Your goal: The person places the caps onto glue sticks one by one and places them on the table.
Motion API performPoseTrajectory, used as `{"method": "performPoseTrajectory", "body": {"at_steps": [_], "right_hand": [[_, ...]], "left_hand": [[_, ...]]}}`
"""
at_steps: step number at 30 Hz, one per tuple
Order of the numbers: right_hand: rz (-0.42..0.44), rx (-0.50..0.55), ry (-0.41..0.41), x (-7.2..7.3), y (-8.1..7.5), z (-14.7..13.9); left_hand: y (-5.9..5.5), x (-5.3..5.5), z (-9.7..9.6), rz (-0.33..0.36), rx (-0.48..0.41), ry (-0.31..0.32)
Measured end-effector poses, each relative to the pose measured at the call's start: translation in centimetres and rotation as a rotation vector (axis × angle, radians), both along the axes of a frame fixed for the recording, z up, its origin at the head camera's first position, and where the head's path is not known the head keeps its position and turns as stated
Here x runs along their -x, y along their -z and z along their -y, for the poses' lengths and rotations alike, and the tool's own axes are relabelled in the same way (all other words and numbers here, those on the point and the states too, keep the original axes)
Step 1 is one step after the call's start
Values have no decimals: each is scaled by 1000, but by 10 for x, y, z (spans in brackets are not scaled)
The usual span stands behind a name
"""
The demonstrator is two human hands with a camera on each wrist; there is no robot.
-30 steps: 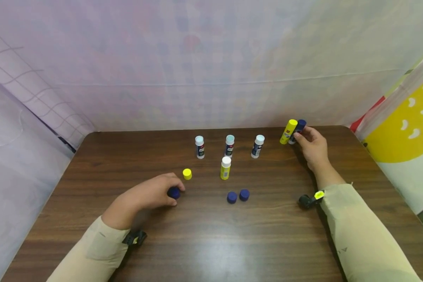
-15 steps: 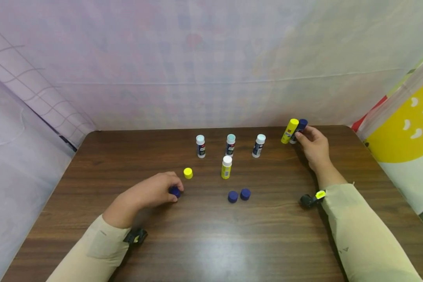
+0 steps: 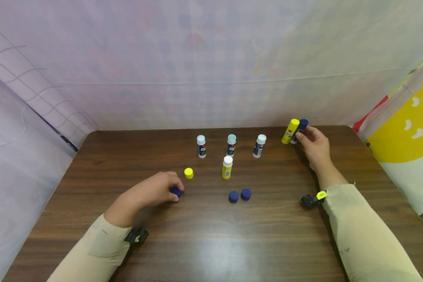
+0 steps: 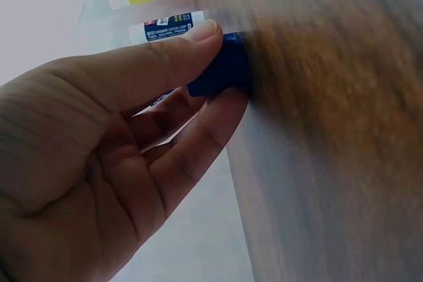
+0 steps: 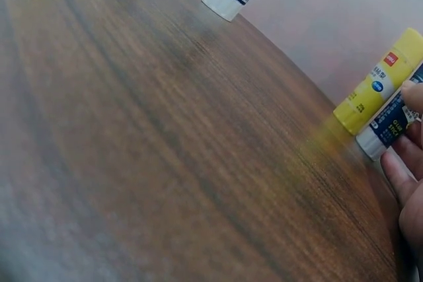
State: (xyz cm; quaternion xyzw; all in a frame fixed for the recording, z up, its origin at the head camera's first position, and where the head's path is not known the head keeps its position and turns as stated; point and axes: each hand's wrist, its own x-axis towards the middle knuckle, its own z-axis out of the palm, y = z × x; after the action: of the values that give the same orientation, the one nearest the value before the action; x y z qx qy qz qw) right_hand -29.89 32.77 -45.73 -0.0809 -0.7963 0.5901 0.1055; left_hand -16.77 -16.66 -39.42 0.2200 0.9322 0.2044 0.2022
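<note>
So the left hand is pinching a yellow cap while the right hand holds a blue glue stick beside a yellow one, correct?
Only the colour is wrong: the left wrist view shows the left hand pinching a blue cap. The right hand does hold a blue glue stick beside a yellow glue stick.

In my head view, the left hand (image 3: 158, 190) covers part of the blue cap (image 3: 177, 191), and the right hand (image 3: 316, 149) hides part of the navy glue stick (image 3: 303, 125). The white-topped yellow stick (image 3: 227, 168) masks some of the middle stick's (image 3: 231, 145) base. I can't read their labels at that size. My right wrist view crops the right hand at its edge; the near table (image 5: 86, 209) blurs.
</note>
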Motion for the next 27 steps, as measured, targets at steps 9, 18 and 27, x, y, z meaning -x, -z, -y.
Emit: {"method": "performPoseTrajectory", "body": {"at_steps": [9,18,27], "right_hand": [[-21,108,25,-5,-4,0],[-68,43,70,-8,-8,2],[-108,37,142,-8,-7,5]], "left_hand": [[-1,0,0,-18,-4,23],[-3,-1,1,-49,-42,76],[-5,-2,0,-83,-84,96]]}}
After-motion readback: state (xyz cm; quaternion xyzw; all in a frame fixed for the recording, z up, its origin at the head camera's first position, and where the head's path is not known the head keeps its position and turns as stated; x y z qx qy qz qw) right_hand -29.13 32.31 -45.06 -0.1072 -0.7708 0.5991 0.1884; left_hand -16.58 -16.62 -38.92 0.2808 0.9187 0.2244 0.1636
